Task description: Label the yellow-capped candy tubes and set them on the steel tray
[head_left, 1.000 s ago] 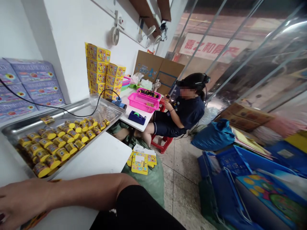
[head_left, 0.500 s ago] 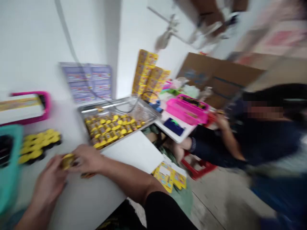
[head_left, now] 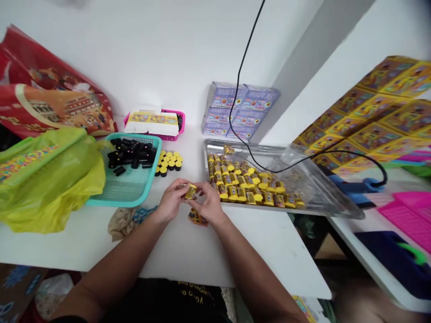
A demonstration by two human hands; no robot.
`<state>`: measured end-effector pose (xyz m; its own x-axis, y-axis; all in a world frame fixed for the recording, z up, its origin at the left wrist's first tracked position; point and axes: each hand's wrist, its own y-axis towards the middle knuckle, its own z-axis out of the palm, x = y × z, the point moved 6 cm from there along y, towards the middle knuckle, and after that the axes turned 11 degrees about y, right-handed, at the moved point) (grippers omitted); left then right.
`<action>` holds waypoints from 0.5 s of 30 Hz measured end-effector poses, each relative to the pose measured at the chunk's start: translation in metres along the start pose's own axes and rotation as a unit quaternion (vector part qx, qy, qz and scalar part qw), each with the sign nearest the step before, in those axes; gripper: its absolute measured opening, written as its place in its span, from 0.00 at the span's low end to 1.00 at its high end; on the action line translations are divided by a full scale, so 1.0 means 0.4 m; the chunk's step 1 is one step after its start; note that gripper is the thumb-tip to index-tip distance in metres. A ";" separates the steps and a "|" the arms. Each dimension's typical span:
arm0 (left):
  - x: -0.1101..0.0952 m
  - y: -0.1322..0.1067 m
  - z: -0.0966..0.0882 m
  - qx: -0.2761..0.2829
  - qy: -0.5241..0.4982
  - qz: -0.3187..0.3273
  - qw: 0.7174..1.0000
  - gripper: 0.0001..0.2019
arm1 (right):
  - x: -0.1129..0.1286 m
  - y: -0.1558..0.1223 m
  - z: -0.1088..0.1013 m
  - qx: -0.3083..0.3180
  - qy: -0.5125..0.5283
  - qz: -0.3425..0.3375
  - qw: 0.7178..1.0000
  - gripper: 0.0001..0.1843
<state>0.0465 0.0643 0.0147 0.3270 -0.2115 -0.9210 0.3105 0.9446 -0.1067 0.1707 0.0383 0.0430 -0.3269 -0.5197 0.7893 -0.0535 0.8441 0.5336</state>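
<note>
Yellow packet [head_left: 190, 192] is held — pinched between left hand [head_left: 171, 200] and right hand [head_left: 209, 204] | second packet [head_left: 197, 218] is laid on white table [head_left: 188, 253] below | steel tray [head_left: 215, 143] is placed just right

Glossy printed packet [head_left: 190, 191], shiny metal tray [head_left: 215, 146], teal plastic basket [head_left: 126, 202]

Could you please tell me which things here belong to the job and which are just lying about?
Probably part of the job: left hand, right hand, yellow packet between them, packet beneath them, steel tray of packets, black cylinders, yellow-capped pieces.

Probably just lying about: red printed bag, yellow plastic bag, crumpled paper, purple boxes.
</note>
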 end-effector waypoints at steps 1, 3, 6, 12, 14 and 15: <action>-0.002 0.001 -0.001 -0.003 -0.001 0.001 1.000 0.14 | -0.001 0.002 0.000 0.004 0.034 0.012 0.999 0.20; -0.005 0.002 -0.003 -0.009 0.006 0.003 1.000 0.14 | -0.008 0.005 0.002 0.009 0.116 0.045 0.992 0.16; -0.006 0.003 -0.001 -0.007 0.016 0.008 1.000 0.14 | -0.021 0.005 0.002 -0.015 0.191 0.088 0.978 0.10; -0.002 -0.004 0.003 -0.027 0.041 0.036 0.998 0.14 | -0.031 -0.005 0.010 -0.059 0.213 0.105 0.970 0.08; 0.001 -0.006 0.007 -0.027 0.043 0.028 0.998 0.15 | -0.036 -0.008 0.013 -0.069 0.223 0.108 0.966 0.08; 0.002 -0.007 0.009 -0.025 0.042 0.022 0.999 0.16 | -0.041 -0.009 0.014 -0.074 0.231 0.113 0.964 0.09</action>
<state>0.0490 0.0605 0.0155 0.2634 -0.1498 -0.9530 0.2519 0.9643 -0.0820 0.1709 0.0444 0.0264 0.1426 -0.3576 0.9229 0.1163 0.9320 0.3432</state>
